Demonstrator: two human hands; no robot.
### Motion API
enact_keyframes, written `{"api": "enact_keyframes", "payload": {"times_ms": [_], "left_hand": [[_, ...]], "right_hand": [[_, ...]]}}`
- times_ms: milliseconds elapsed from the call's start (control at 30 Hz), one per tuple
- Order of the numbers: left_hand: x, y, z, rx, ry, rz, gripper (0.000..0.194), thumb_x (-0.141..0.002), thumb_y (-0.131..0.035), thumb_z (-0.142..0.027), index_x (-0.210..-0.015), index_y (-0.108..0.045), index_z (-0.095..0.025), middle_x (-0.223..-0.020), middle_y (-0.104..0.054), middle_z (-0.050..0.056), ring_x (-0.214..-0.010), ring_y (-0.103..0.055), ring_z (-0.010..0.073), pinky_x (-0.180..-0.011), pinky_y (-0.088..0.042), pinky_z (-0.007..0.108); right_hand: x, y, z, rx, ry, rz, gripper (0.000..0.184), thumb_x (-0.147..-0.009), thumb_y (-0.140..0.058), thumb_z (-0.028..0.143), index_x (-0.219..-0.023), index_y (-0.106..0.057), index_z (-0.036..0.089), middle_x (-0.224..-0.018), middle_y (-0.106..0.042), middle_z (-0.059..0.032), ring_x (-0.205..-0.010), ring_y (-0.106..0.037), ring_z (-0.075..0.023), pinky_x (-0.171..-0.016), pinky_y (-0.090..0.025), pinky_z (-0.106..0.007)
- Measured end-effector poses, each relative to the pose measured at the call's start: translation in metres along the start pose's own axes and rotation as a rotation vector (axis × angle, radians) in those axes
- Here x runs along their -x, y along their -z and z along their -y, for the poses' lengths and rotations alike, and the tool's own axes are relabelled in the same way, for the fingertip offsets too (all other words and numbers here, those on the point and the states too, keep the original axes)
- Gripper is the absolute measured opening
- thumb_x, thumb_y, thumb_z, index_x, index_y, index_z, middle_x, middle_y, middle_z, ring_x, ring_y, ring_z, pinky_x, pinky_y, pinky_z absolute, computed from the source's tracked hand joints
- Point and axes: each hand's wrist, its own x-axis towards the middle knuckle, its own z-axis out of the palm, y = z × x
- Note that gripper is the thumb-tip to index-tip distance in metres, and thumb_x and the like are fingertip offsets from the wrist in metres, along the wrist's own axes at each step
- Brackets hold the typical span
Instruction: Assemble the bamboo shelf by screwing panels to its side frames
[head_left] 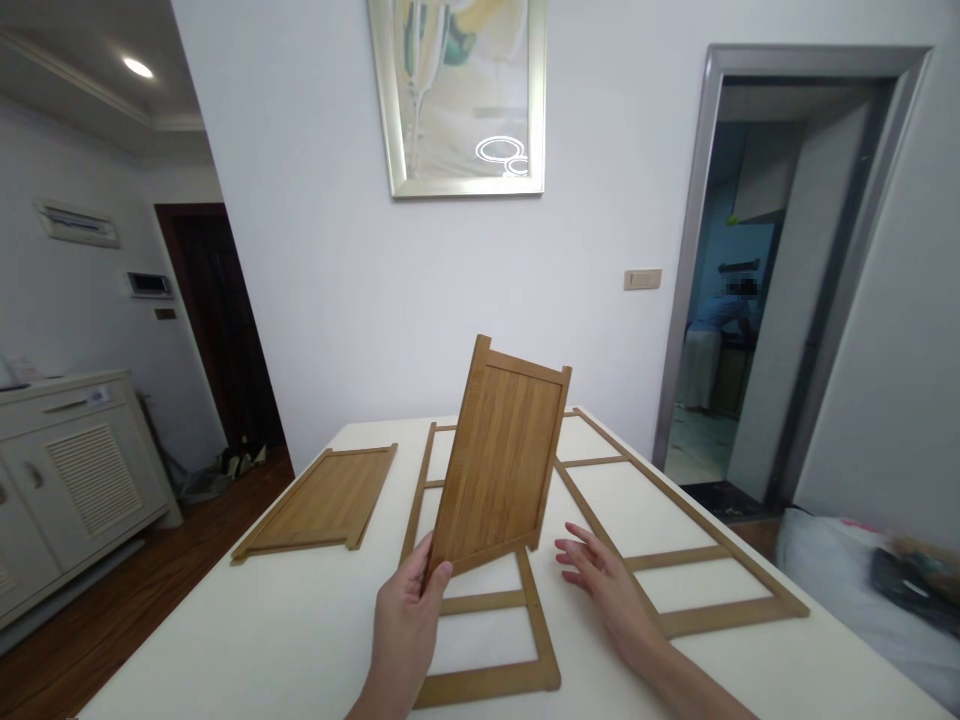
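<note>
My left hand [409,615] grips a wooden panel [502,450] by its lower left corner, thumb in front. The panel is raised above the table and tilted, with short posts sticking out at its corners. Just right of the panel's lower edge, my right hand [596,575] is open, fingers apart and holding nothing. Beneath the panel lies a narrow wooden frame [487,685] with crossbars, partly hidden by it. A second, similar frame [716,620] lies flat to the right, partly behind my right hand. Another wooden panel [315,500] rests flat at the left.
The white table [247,640] reaches back to a wall with a framed picture [469,187]. A cabinet [75,480] stands at left. Through the doorway [686,300] at right a person [724,315] is partly visible. White bagged items [847,570] lie beyond the table's right edge.
</note>
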Motion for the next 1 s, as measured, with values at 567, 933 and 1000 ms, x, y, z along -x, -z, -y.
{"api": "enact_keyframes", "payload": {"times_ms": [567, 933, 1000], "left_hand": [[-0.045, 0.060, -0.034, -0.724, -1.102, -0.005, 0.049, -0.088, -0.045, -0.001, -0.131, -0.055, -0.022, -0.115, -0.070, 0.007, -0.107, -0.065, 0.0195, -0.097, -0.053, 0.036], [-0.053, 0.080, -0.052, -0.810, -1.140, 0.336, 0.053, -0.085, -0.038, 0.003, -0.126, -0.058, -0.025, -0.109, -0.071, 0.006, -0.105, -0.064, 0.0190, -0.101, -0.049, 0.040], [-0.056, 0.080, -0.053, -0.807, -1.097, 0.302, 0.050, -0.087, -0.038, 0.001, -0.124, -0.060, -0.025, -0.109, -0.070, 0.006, -0.107, -0.063, 0.0195, -0.105, -0.045, 0.043]], "right_hand": [[-0.014, 0.009, 0.002, 0.152, 0.227, -0.140, 0.075, -0.073, -0.069, 0.058, -0.135, -0.045, 0.023, -0.126, -0.059, -0.0134, -0.096, -0.065, -0.0255, -0.085, -0.053, -0.043], [-0.022, 0.031, 0.018, 0.468, 0.525, 0.027, 0.039, -0.079, -0.062, 0.058, -0.098, -0.073, 0.025, -0.109, -0.070, -0.0095, -0.109, -0.061, -0.0304, -0.101, -0.044, -0.049], [-0.021, 0.031, 0.011, 0.471, 0.496, 0.087, 0.035, -0.081, -0.060, 0.055, -0.095, -0.074, 0.026, -0.103, -0.073, -0.0081, -0.102, -0.065, -0.0294, -0.096, -0.049, -0.047]]}}
